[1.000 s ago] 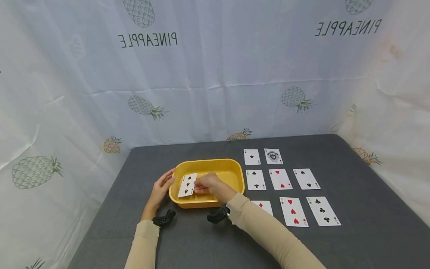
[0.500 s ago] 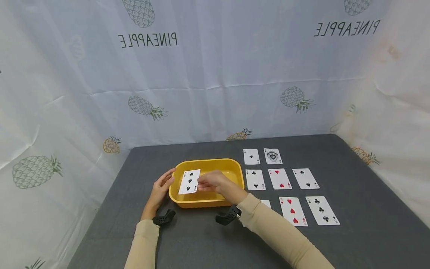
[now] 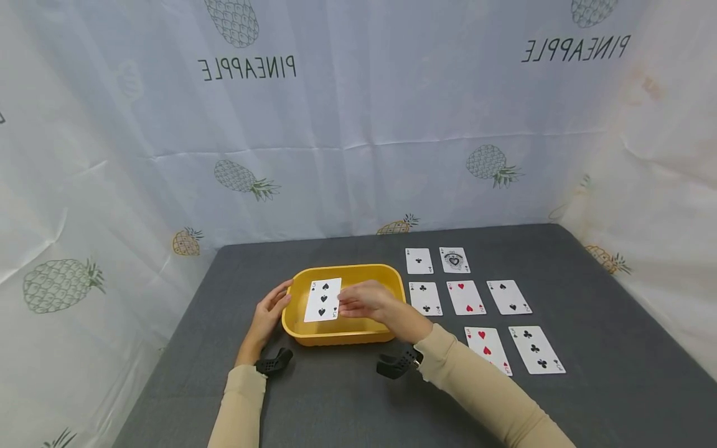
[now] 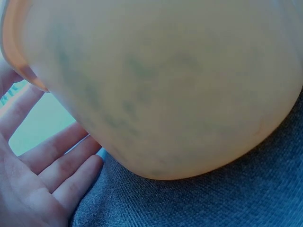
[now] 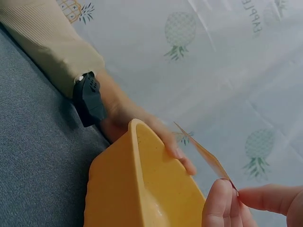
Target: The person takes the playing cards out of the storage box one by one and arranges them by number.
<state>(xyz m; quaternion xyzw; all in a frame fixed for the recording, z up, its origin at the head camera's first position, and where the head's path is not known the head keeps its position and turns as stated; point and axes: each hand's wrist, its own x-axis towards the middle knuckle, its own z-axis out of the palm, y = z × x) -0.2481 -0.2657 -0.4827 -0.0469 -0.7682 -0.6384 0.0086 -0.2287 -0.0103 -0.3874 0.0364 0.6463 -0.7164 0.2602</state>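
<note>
In the head view, my right hand [image 3: 366,300] pinches a playing card, the three of spades [image 3: 323,300], by its right edge over the yellow plastic tub [image 3: 302,340]. The right wrist view shows the card [image 5: 208,158] edge-on between thumb and fingers, above the tub's rim. My left hand [image 3: 269,314] holds the tub's left end. Its fingers [image 4: 64,168] lie along the outer wall in the left wrist view, while in the right wrist view fingertips [image 5: 187,164] reach over the rim to the inside.
Face-up cards lie in rows right of the tub: an ace of clubs [image 3: 419,261] and an ornate ace [image 3: 454,260] at the back, several twos such as the two of hearts [image 3: 466,298], then a three of hearts [image 3: 484,345] and a three of clubs [image 3: 537,350]. A pineapple-print curtain [image 3: 358,112] hangs behind the table.
My right hand has moved to the right and slightly up with the three of spades, turning it more upright. The forearm now covers the red three of diamonds. The left hand stays put.
</note>
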